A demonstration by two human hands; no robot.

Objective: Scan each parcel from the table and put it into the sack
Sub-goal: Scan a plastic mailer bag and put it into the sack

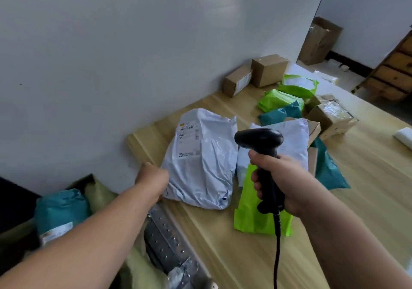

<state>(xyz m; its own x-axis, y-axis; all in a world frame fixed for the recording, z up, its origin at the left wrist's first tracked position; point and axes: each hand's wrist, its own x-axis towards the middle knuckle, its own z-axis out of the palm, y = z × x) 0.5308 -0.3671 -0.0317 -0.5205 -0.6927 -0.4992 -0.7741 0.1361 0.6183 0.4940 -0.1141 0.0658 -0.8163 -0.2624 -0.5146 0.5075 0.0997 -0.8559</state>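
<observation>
Pinching the near left corner of a white poly-mailer parcel (200, 166), the left hand (151, 180) has its fingers curled into the crumpled plastic. Its forearm reaches in straight from the lower left across the worktop's left edge. That parcel rests at the left end of the wood-grain worktop (223, 255), close to the far-left corner and the white wall, with its printed shipping label (188, 140) face up toward the far end.

The right hand (283, 181) is clenched round the handle of a black barcode scanner (259, 140). It holds the scanner upright above the worktop, nose turned left toward the parcel (its black cable (277, 255) hangs straight down from the handle's base). Beneath this hand lies a lime-green mailer (249, 219), and just beyond it a second white mailer (292, 141) lies beside the first parcel's right side.

Off the worktop's left edge, below the left forearm, the yellowish sack (98, 194) stands open with a teal parcel (60, 210) inside it. A perforated metal bracket (165, 242) sits against that edge. Further mailers and cardboard boxes (269, 69) crowd the far edge.
</observation>
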